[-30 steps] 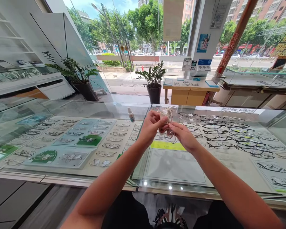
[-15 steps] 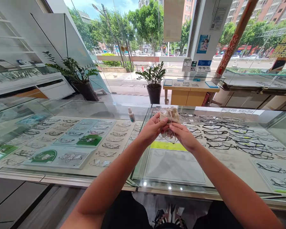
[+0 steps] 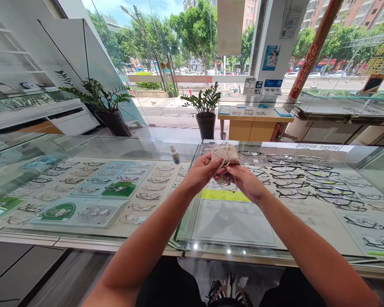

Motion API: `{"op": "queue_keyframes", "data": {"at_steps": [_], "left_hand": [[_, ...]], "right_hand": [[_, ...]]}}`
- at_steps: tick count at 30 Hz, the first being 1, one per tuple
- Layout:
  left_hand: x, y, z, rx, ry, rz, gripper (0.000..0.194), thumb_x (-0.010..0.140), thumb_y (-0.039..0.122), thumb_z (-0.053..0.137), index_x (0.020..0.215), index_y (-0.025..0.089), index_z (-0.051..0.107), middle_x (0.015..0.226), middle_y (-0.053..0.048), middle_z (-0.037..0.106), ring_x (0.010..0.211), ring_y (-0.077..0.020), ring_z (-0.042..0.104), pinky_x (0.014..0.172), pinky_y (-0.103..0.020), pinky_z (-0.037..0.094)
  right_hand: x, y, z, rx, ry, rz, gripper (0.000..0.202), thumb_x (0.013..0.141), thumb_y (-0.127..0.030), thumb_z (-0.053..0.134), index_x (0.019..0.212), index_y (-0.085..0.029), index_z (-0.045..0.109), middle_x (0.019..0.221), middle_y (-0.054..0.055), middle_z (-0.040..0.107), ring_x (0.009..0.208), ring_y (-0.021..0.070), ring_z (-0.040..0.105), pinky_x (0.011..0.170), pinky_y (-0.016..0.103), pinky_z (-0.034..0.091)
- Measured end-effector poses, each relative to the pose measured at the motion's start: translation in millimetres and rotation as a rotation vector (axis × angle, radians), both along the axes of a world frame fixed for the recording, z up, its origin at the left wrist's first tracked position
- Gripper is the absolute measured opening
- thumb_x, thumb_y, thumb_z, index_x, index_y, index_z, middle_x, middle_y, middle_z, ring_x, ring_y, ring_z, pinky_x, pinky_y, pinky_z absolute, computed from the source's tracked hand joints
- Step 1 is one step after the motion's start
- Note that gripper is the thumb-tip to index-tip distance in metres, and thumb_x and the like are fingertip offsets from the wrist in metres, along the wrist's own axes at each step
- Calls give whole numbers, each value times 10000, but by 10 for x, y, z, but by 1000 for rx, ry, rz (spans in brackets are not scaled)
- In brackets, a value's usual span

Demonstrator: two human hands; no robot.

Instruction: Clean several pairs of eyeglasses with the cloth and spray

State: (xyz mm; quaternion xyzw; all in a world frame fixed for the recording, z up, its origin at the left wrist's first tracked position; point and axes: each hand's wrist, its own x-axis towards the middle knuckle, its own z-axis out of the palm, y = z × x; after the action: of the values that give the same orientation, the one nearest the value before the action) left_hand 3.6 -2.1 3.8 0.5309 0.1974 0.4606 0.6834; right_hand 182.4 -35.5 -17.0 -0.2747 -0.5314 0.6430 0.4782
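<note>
Hands closed around beige cloth.

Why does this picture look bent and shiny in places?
Head view: wide-lens stretching toward the edges, as on the forearms; small bright light reflections on the front of the glass counter; daylight nearly washing out the pavement outside.

Bright window daylight; glare spots on glass counter; edges stretched, distorted.
</note>
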Motion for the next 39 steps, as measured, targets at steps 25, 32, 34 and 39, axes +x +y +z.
{"op": "queue_keyframes", "data": {"at_steps": [25,32,34,39], "left_hand": [[19,81,-69,124,44,268,529,819,682,844,809,177,690,643,5,609,557,-119,530,558,-272,444],[17,3,-29,81,57,176,479,779,570,918,846,192,631,633,25,619,498,-110,533,531,-270,462],[1,-4,-26,92,69,139,452,786,516,928,926,190,648,654,22,644,487,-105,531,523,-266,454],[-36,22,-31,102,88,63,479,778,375,954,1100,181,657,707,3,686,575,-117,593,542,-231,424]], "right_hand": [[-15,-22,20,156,-183,-105,381,927,-581,736,927,-226,875,1018,79,774,910,217,620,888,385,464],[-45,-48,-4,184,-190,-97,342,939,-537,722,895,-232,873,964,59,735,880,202,575,869,375,444],[-30,-29,-29,166,-163,-99,319,945,-514,722,898,-234,866,971,58,747,882,201,567,861,371,431],[23,7,-19,56,-47,-98,281,898,-505,781,871,-237,859,952,50,747,881,199,576,879,373,435]]}}
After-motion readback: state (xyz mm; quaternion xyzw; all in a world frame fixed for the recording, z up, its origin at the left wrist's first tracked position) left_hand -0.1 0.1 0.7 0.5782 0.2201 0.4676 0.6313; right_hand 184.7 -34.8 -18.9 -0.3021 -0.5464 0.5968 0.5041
